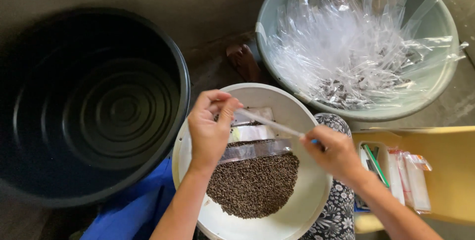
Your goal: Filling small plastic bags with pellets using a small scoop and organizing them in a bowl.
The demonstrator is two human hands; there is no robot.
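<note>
A white round bowl point(307, 205) on my lap holds a heap of small dark seeds point(255, 185) and a few flat clear packets point(255, 133). My left hand point(210, 129) pinches one end of a long narrow clear plastic sleeve point(269, 123) above the bowl. My right hand point(334, 153) grips the other end of that sleeve at the bowl's right rim, with something blue showing in its fingers. The sleeve stretches taut between both hands.
A large black tub point(94, 106) stands at the left. At the back right, a grey-green basin point(435, 27) holds several clear plastic sleeves point(346, 47). A yellow tray point(445, 171) with packets and pens lies to the right. Blue cloth point(128, 205) lies below the tub.
</note>
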